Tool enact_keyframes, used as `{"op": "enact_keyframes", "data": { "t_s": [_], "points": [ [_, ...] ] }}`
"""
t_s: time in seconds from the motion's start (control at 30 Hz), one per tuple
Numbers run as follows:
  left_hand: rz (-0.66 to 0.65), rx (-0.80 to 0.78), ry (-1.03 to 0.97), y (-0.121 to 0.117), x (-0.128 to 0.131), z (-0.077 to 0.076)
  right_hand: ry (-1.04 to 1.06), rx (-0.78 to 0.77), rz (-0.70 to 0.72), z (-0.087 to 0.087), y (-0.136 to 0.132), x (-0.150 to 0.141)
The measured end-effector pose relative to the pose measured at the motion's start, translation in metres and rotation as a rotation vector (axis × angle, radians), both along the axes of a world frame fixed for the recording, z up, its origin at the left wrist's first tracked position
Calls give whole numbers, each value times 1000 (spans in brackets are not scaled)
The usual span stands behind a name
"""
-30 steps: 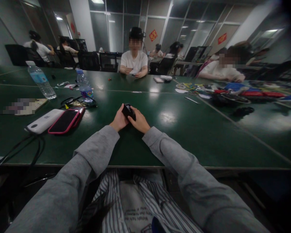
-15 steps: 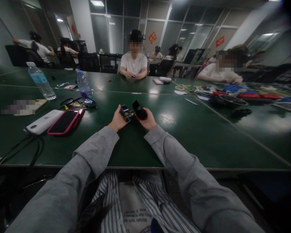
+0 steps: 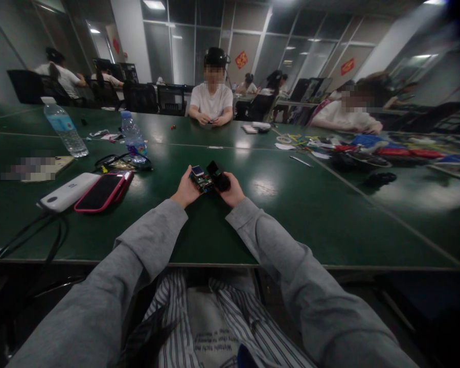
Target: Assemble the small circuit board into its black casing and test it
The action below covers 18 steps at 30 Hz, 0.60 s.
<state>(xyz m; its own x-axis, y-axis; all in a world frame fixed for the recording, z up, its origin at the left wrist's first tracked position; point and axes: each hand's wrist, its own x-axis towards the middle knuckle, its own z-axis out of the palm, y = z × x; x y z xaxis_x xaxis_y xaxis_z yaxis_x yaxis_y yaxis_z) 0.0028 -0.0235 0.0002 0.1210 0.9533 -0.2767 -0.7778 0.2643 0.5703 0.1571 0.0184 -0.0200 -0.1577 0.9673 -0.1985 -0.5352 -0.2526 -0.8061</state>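
Observation:
My left hand (image 3: 186,190) is closed around the edge of a green circuit board (image 3: 203,183), which carries a small screen (image 3: 197,171) at its upper left. In my right hand (image 3: 234,191) is a black plastic case (image 3: 219,178), its open or glossy face tilted toward the board. The two pieces meet or overlap at the middle; whether they touch I cannot tell. Both are held above the green table (image 3: 283,214), and my fingers under them are partly hidden.
To the left lie a phone in a pink case (image 3: 101,194), a white power bank (image 3: 71,191) and cables. Two water bottles (image 3: 65,128) stand behind. A person (image 3: 212,97) sits opposite. Tangled cables and parts (image 3: 368,151) spread at right, near a metal pen-like rod (image 3: 301,161).
My right hand has shifted slightly left with the black case, bringing it closer over the circuit board. My left hand has stayed nearly still.

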Motion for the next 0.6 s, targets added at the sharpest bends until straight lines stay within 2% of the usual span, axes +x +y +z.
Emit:
{"op": "enact_keyframes", "data": {
  "t_s": [0.13, 0.3, 0.47, 0.6],
  "points": [
    [8, -6, 25, -1, 1, 2, -159, 130, -52, -2, -1, -3],
    [-1, 20, 61, -5, 4, 7, -363, 449, -157, -3, -6, -5],
    [-42, 46, 58, -9, 6, 13, -537, 635, -96, -2, -15, -6],
    [-53, 48, 39, -12, 4, 17, -512, 676, -65, 4, -23, -6]
  ]
}}
